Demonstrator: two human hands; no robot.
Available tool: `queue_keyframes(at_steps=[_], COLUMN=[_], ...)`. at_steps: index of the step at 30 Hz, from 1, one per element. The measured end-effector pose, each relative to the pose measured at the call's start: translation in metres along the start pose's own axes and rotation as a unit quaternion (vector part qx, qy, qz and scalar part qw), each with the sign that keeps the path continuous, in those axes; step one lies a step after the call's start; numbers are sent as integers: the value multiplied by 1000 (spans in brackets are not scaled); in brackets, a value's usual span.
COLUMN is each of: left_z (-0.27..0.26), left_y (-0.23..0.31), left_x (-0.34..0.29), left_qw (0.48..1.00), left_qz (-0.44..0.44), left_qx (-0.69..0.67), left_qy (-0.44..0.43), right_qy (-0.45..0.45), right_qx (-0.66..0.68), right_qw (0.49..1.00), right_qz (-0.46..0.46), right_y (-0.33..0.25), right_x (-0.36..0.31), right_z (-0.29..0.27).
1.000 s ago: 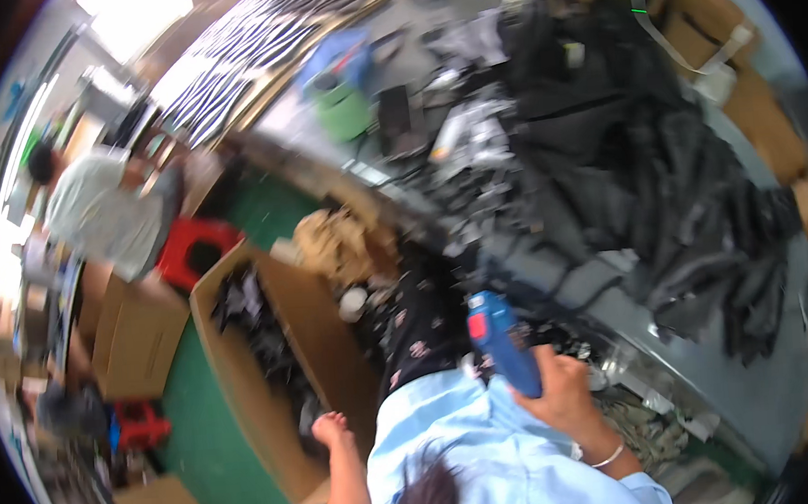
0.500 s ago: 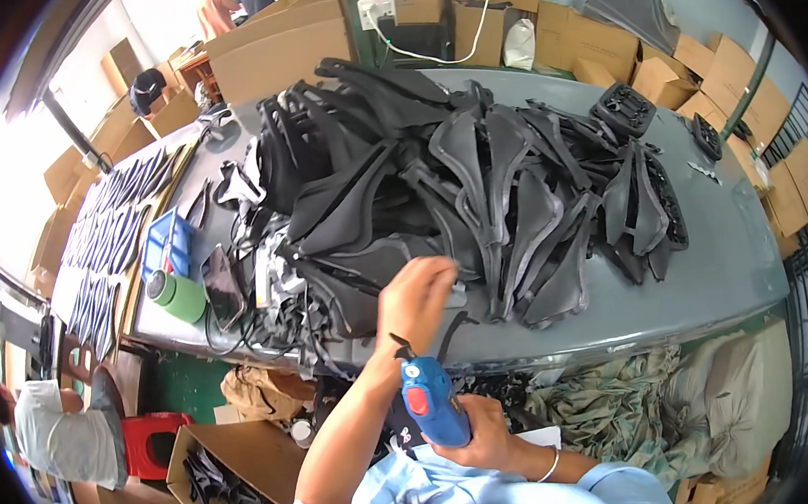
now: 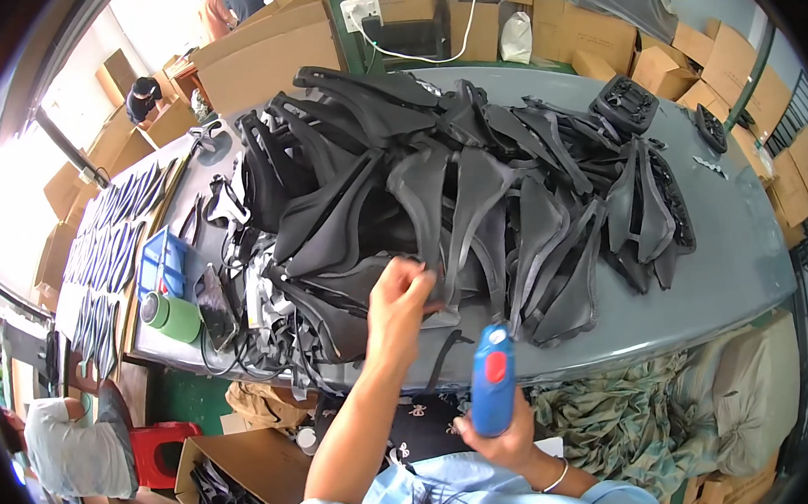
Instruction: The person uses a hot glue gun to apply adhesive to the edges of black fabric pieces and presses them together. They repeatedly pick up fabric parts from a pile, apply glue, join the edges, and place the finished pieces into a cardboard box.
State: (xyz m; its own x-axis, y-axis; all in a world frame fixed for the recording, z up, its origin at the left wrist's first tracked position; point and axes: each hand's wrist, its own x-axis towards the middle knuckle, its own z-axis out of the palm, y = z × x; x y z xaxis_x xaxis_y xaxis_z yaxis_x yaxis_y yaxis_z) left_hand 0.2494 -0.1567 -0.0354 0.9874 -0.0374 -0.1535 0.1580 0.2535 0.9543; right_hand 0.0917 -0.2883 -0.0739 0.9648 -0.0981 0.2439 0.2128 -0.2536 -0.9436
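Observation:
My left hand (image 3: 396, 299) is closed in a pinch at the near edge of the heap, on the lower end of a curved black moulded strap panel (image 3: 421, 190). My fingers partly hide that end. Wrapped in my right hand (image 3: 506, 440) is a blue handheld power tool (image 3: 494, 386) with a red button. It points away from me, its tip beside the lower ends of the black panels; whether it touches one I cannot tell. A heap of similar black panels (image 3: 331, 215) spreads across the grey table (image 3: 730, 229). A thin black strip (image 3: 446, 357) lies near the table's front edge.
At the left stand a green bottle (image 3: 172, 317), a blue basket (image 3: 163, 259) and a phone (image 3: 216, 307). An open carton (image 3: 250, 459) holds black pieces below. A co-worker (image 3: 80, 443) sits by a red stool (image 3: 161, 454). Camouflage cloth (image 3: 612, 415) lies at front right.
The blue tool has moved right and forward, from beside my left forearm to the panels' lower ends. My left hand has drawn slightly left, and the panels near it have shifted apart.

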Motion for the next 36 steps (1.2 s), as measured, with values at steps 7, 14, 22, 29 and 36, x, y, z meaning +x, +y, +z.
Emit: queue_keyframes(at_steps=[7, 14, 22, 29, 36], left_z=[-83, -102, -128, -110, -100], left_y=[-22, -49, -13, 5, -12], left_x=[-136, -192, -183, -193, -194], left_qw=[994, 981, 908, 911, 910], left_qz=[-91, -137, -97, 77, 239], left_qx=[-2, 68, -402, -352, -247], left_qy=[-63, -123, 70, 198, 230], right_qy=[70, 16, -124, -274, -382], right_qx=[154, 120, 6, -133, -161], right_qw=[982, 982, 988, 944, 900], right_qz=[85, 145, 90, -129, -131], right_y=[-9, -7, -42, -56, -57], right_x=[50, 53, 38, -3, -25], right_z=[7, 28, 41, 63, 71])
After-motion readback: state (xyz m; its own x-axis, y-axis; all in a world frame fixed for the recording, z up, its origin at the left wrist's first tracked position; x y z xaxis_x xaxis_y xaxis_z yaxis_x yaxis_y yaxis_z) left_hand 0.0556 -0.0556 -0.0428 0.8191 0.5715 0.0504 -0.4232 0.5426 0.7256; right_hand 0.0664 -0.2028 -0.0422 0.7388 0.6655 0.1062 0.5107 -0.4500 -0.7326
